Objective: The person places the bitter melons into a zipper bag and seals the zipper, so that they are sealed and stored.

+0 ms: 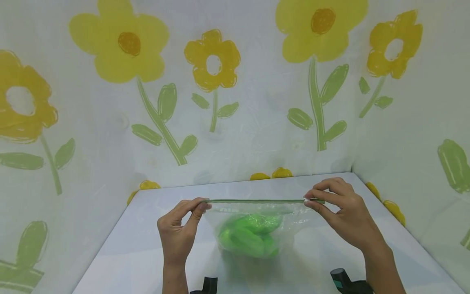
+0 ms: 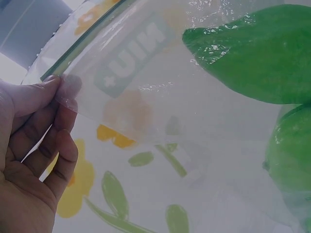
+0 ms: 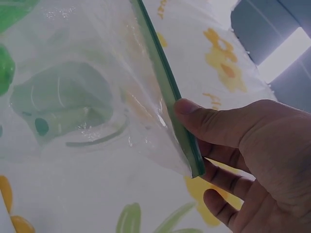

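A clear zip bag [image 1: 293, 218] hangs by its green zip strip [image 1: 257, 201], which is stretched level between both hands. Several green mangoes [image 1: 249, 241] lie bunched inside it, seen through the plastic. At the strip's left end, my left hand [image 1: 178, 230] pinches the corner between thumb and fingers. My right hand [image 1: 345, 210] pinches the strip near its other end, where a small white piece shows beside the fingertips. In the right wrist view the thumb presses on the green strip [image 3: 167, 92]. Pale printing [image 2: 131, 58] marks the bag in the left wrist view.
Below the bag is a white table [image 1: 136, 245], with walls of flower-printed sheeting [image 1: 249, 151] behind and at both sides. Dark wrist-mount parts [image 1: 210, 284] show at the front edge of the head view.
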`<state>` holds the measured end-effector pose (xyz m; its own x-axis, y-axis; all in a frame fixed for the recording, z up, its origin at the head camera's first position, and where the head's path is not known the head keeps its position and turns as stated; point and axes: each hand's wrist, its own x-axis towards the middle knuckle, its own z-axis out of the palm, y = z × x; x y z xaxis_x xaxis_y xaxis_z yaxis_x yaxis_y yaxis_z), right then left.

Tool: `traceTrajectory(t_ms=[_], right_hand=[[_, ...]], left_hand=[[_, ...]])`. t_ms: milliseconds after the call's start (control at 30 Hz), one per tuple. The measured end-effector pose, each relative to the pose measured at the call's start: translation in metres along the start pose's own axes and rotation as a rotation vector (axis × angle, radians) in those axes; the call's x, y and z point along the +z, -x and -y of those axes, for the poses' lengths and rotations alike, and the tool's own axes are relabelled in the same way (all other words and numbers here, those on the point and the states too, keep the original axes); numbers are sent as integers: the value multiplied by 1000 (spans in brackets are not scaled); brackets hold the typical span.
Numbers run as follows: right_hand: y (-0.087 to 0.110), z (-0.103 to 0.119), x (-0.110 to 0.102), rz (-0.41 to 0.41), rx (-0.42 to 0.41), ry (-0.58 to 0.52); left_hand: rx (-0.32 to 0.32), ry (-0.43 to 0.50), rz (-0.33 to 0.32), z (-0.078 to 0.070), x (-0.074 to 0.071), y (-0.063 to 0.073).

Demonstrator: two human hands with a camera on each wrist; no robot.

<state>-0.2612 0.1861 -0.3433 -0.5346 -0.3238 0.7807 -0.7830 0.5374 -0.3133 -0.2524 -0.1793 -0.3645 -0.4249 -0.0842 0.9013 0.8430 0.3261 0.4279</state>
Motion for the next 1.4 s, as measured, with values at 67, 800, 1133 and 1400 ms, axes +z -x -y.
traceTrajectory(t_ms=[67, 800, 1133, 1400], right_hand=[[1, 0, -1, -4, -2, 1], [4, -3, -4, -7, -12, 6], [5, -4, -6, -28, -39, 18], [5, -6, -7, -55, -58, 26]], left_hand=[[2, 6, 0, 0, 0, 0], [-1, -8, -4, 0, -2, -1], [-8, -8, -3, 1, -2, -1], [-4, 18, -9, 1, -3, 0]])
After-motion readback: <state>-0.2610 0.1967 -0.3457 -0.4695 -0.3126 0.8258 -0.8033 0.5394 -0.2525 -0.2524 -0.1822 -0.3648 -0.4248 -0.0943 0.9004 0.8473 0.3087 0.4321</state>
